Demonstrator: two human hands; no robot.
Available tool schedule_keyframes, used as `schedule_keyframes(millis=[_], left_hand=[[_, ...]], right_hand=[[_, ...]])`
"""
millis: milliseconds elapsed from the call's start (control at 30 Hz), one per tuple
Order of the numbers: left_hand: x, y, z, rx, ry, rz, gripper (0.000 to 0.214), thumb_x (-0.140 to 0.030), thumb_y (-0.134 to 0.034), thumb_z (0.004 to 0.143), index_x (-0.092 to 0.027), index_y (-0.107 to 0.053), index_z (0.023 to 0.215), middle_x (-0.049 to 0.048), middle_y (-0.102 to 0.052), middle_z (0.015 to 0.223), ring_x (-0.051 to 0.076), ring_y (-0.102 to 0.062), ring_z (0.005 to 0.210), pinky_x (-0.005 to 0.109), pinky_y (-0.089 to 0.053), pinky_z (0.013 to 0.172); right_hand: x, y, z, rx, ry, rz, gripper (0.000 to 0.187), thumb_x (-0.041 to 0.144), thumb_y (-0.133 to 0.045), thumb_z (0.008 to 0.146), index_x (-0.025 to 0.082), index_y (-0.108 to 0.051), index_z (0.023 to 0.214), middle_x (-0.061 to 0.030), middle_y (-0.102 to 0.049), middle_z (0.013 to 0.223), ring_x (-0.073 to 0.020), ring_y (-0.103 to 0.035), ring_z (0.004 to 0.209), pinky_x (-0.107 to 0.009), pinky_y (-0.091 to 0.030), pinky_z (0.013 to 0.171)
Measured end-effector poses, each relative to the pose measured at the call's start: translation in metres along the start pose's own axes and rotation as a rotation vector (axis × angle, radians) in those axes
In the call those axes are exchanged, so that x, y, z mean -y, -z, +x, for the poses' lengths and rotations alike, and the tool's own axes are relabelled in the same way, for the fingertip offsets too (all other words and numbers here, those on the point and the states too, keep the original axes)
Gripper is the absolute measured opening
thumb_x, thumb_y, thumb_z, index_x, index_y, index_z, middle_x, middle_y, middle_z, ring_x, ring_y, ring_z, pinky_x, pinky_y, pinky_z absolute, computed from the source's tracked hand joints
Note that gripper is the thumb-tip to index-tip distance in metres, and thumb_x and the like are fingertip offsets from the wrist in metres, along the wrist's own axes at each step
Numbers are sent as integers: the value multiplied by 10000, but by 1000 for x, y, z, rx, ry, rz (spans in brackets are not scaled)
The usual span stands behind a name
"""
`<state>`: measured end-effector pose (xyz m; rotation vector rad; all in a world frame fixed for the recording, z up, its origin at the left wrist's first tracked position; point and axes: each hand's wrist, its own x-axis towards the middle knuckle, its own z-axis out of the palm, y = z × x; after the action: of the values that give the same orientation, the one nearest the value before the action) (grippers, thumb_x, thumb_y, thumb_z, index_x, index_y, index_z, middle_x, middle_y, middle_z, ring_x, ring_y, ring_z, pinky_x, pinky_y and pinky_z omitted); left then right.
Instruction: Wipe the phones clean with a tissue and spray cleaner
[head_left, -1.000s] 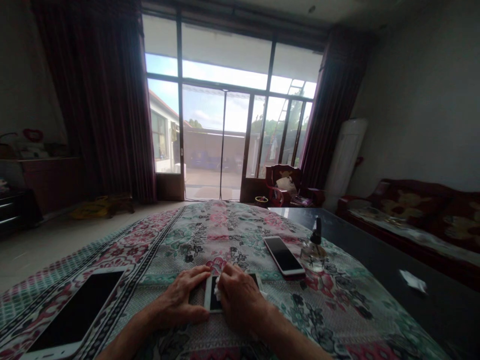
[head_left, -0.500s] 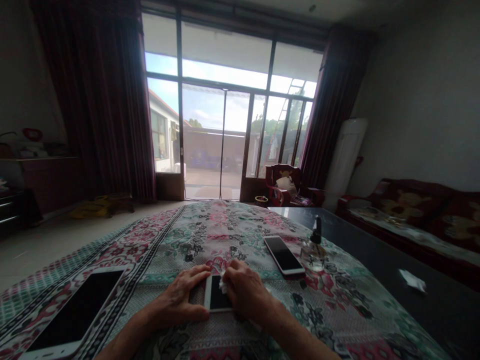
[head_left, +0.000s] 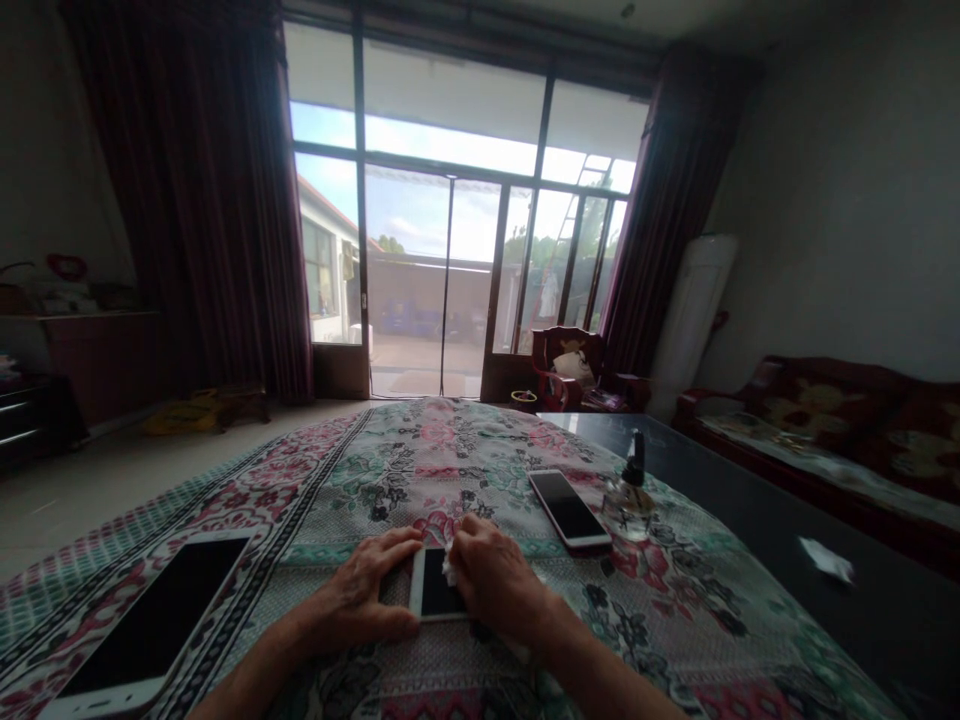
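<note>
A white-framed smartphone (head_left: 437, 585) lies crosswise on the flowered tablecloth (head_left: 420, 480), its dark screen facing up. My left hand (head_left: 366, 592) rests at its left end, thumb and fingers spread apart along the edges. Bunched in my right hand (head_left: 491, 580) is a white tissue (head_left: 449, 566), pressed on the screen; the hand covers the phone's right end. To the right lies a second phone (head_left: 570, 508), beside a clear bottle (head_left: 631, 500) with a black pump top. A larger white tablet-like device (head_left: 157, 625) lies at left.
A dark tabletop (head_left: 720, 500) on the right bears a crumpled white paper (head_left: 826, 560). Past it stands a red sofa (head_left: 825, 410). A wooden armchair (head_left: 566, 365) is near the glass doors (head_left: 442, 280), and a yellow item (head_left: 184, 412) lies on the floor at left.
My right hand and the tissue have shifted very slightly on the screen. My left hand stays at the phone's left end.
</note>
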<state>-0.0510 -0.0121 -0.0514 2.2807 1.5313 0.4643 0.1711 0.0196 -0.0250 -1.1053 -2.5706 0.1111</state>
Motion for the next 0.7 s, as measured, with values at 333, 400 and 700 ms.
schedule_keyframes(millis=[333, 400, 700], left_hand=[[0, 0, 0, -2, -13, -13, 817, -528, -710, 658, -221, -445, 1368, 87, -364, 1483, 320, -299, 1360, 450, -263, 1122], [-1, 1, -1, 2, -10, -5, 827, -538, -709, 657, -208, -445, 1368, 93, -362, 1483, 315, -296, 1363, 439, -256, 1127], [0, 1, 0, 11, -10, -15, 819, -522, -714, 662, -201, -448, 1367, 89, -354, 1487, 306, -281, 1370, 421, -239, 1139]], right_hand=[[1, 16, -7, 199, 89, 99, 214, 135, -530, 696, 194, -709, 798, -38, -642, 878, -137, -576, 738, -219, -401, 675], [-2, 17, -6, 218, 75, 116, 224, 131, -541, 688, 201, -717, 808, -32, -643, 873, -133, -569, 726, -217, -401, 673], [-16, -3, 1, -52, 2, 36, 224, 151, -444, 874, 186, -654, 804, -33, -604, 905, -132, -537, 820, -216, -372, 705]])
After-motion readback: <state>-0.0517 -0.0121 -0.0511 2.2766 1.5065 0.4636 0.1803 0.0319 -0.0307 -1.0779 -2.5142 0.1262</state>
